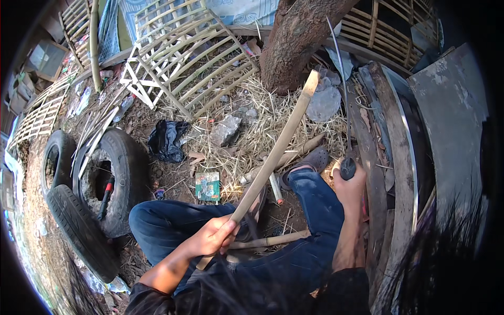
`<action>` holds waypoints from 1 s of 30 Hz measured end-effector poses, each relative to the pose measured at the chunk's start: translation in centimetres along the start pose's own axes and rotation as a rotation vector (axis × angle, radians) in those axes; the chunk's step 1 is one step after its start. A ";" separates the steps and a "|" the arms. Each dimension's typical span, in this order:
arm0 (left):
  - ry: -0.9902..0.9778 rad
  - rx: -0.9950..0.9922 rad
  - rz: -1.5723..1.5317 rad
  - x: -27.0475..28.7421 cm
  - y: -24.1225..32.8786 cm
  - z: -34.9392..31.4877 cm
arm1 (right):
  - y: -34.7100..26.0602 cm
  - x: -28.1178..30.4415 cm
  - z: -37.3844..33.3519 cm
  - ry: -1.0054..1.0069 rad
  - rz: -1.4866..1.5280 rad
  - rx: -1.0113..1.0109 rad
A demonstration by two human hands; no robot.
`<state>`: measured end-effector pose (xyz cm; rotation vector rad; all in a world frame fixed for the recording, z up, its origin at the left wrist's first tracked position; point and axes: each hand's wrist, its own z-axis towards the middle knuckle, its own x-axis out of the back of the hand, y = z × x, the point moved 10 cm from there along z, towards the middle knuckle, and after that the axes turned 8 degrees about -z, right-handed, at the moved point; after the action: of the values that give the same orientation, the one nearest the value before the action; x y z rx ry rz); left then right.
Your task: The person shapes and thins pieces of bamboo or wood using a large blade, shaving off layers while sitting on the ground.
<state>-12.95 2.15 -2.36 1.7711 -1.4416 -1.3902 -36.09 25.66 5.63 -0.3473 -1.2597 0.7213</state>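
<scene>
My left hand [214,236] grips a long pale bamboo strip [278,148] near its lower end. The strip slants up and away toward the tree trunk [299,37]. My right hand [350,186] is closed around the dark handle of a long thin blade [344,94], which points up and away, to the right of the strip. I sit with knees in blue jeans [310,210], feet in grey sandals [310,160] on straw-covered ground. Another bamboo piece [268,241] lies across below my left hand.
Woven bamboo lattice frames [184,58] lean at the back. Two old tyres [100,184] lie at the left with a red-handled tool inside one. A black plastic bag [167,139], a stone [224,130] and a small green packet [208,186] lie on the ground. Wooden planks [391,147] run along the right.
</scene>
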 end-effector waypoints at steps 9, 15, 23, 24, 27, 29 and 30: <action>0.121 -0.144 0.135 -0.4 1.6 2.9 | -7.3 -4.3 -3.9 -0.313 0.083 0.289; 0.257 -0.259 0.403 0.3 2.3 3.8 | -9.3 -4.8 -5.7 -0.390 0.018 0.469; 0.327 -0.347 0.499 -0.7 2.8 4.2 | -8.2 -4.1 -4.9 -0.345 -0.016 0.462; 0.338 -0.310 0.464 -0.9 2.8 4.3 | -7.9 -3.8 -4.8 -0.331 -0.025 0.459; 0.336 -0.285 0.580 -2.3 4.7 4.3 | -7.6 -3.0 -4.6 -0.290 -0.054 0.463; 0.349 -0.358 0.586 -2.5 5.1 4.2 | -7.9 -2.6 -4.5 -0.264 -0.076 0.486; 0.351 -0.391 0.585 -2.6 5.2 4.0 | -7.8 -2.6 -4.5 -0.258 -0.082 0.482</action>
<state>-18.68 3.66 1.43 1.1451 -1.2490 -0.9173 -29.78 18.87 7.14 0.1965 -1.2844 0.9921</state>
